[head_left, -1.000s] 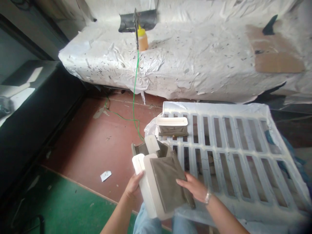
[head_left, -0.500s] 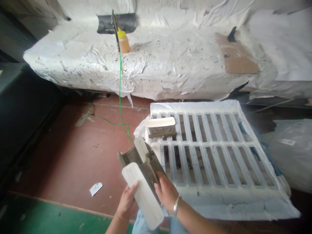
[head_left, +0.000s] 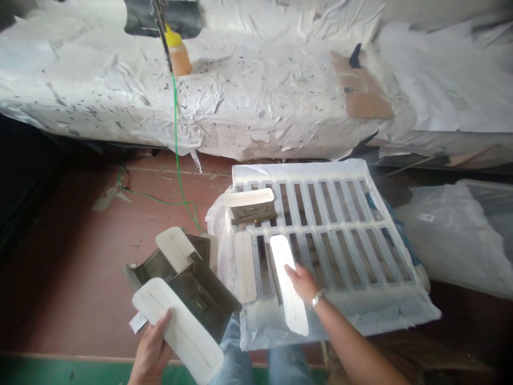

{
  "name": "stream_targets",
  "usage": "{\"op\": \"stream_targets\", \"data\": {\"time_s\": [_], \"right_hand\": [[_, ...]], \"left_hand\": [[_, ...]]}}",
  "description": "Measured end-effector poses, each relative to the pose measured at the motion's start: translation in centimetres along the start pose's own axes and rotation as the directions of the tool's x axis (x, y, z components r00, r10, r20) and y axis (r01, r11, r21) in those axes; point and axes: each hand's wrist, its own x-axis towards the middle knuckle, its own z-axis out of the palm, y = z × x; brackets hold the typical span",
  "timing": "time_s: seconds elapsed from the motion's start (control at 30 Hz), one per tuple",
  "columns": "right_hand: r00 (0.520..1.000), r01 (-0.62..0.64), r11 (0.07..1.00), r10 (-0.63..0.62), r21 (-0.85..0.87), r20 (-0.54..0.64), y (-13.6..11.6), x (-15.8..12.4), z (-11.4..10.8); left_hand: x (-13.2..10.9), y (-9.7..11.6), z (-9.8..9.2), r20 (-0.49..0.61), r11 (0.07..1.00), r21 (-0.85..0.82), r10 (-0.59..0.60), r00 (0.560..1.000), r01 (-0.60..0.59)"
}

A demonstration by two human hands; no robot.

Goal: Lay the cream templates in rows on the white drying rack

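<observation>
My left hand [head_left: 150,347] is closed around a bundle of olive-brown pouch-like bag pieces [head_left: 212,297], its thumb pressing on a rounded white oblong panel [head_left: 182,334]. Another white panel [head_left: 174,246] sticks out farther up the bundle. In my right hand [head_left: 302,283] is a bright white oblong panel [head_left: 292,305], pinched by its edge above the left part of a pale slatted rack [head_left: 328,307]. A dark strip shows along that panel's left side; I cannot tell what it belongs to. On the rack lie a white panel [head_left: 245,267] and an olive-brown pouch [head_left: 254,212] with a white strip.
Behind the rack runs a ledge [head_left: 240,107] covered in stained white sheeting. It carries a yellow-capped bottle [head_left: 178,53] and a piece of cardboard [head_left: 366,99]. A green cord [head_left: 176,139] hangs down to the red floor. A clear plastic bag [head_left: 452,230] lies at right.
My hands have moved apart. The right has taken a white panel from the bundle and carried it right, over the rack. The left has shifted left with the bundle. The view has shifted too.
</observation>
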Motion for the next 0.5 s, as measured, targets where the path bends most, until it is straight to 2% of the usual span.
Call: {"op": "stream_targets", "data": {"time_s": [0.17, 0.3, 0.4, 0.5], "right_hand": [[0.989, -0.105, 0.993, 0.098, 0.058, 0.113, -0.8, 4.7, 0.9], [0.989, -0.122, 0.992, 0.118, 0.042, 0.084, -1.4, 7.7, 1.7], [0.989, -0.108, 0.994, 0.106, 0.011, 0.104, -1.1, 8.7, 3.1], [0.968, -0.118, 0.993, 0.11, 0.025, 0.224, 0.1, 8.8, 4.8]], "left_hand": [[0.1, 0.5, -1.3, -0.073, 0.999, 0.048, -0.022, 0.997, 0.026], [0.4, -0.2, -1.4, -0.043, 0.997, 0.07, -0.035, 0.998, 0.038], [0.6, -0.7, -0.9, -0.049, 0.998, 0.049, -0.029, 0.998, 0.031], [0.8, -1.0, -0.7, -0.024, 0.999, 0.042, -0.018, 1.0, 0.019]]}}
